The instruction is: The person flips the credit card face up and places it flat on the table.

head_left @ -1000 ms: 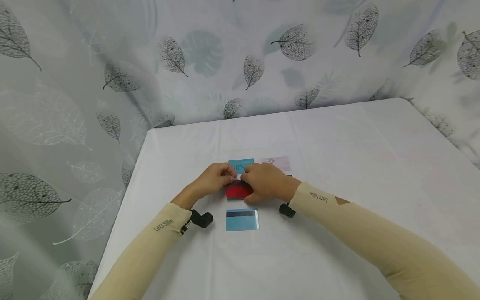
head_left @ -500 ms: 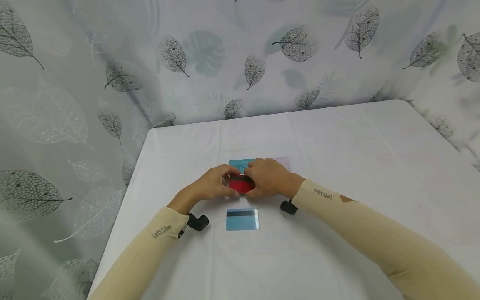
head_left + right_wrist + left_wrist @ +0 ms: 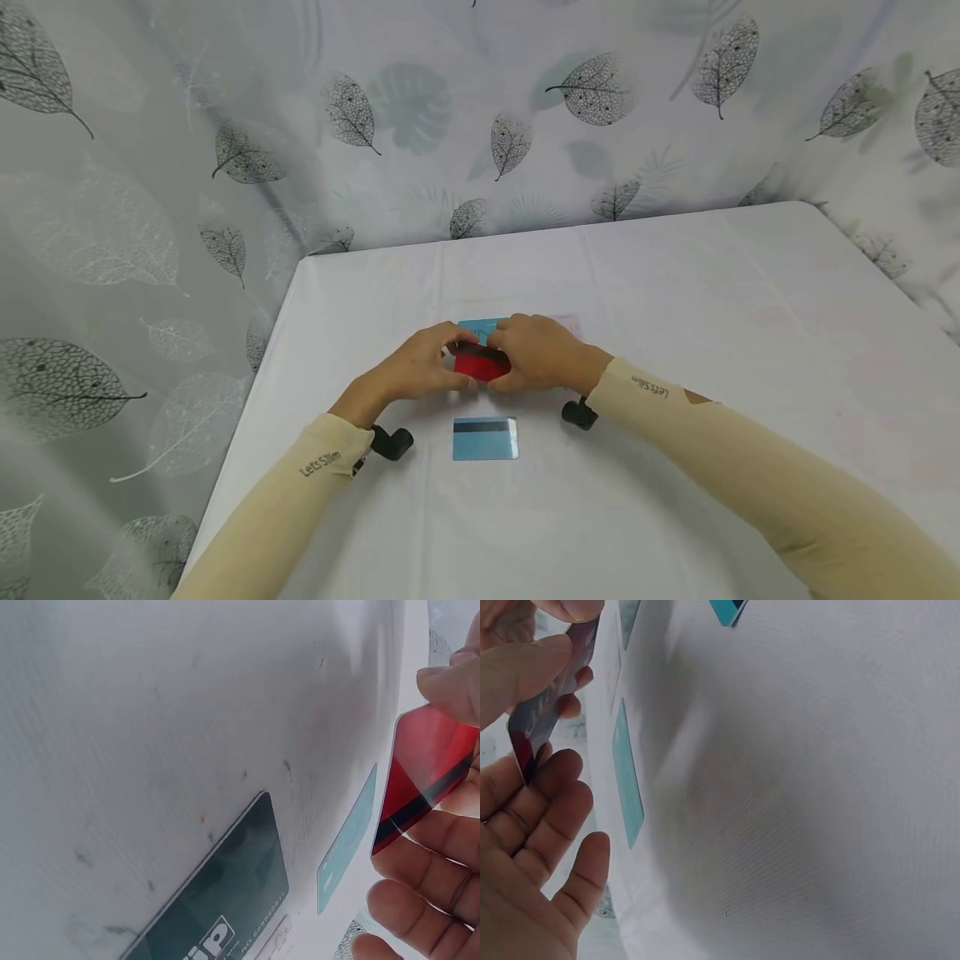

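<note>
Pinching red card (image 3: pixel 481 364), left hand (image 3: pixel 420 362) facing right hand (image 3: pixel 542 354)

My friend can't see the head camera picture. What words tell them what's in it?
A person's left hand and right hand hold a dark-striped red card over a white table. A light blue striped card lies nearer the viewer; a teal card and a pale pink card lie beyond, partly hidden. Leaf-patterned fabric hangs behind.

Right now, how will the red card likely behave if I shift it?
The red card is probably light, since it looks thin. Its sheen suggests it could slip. Spanning from left hand to right hand without drooping, it seems fairly stiff.
</note>
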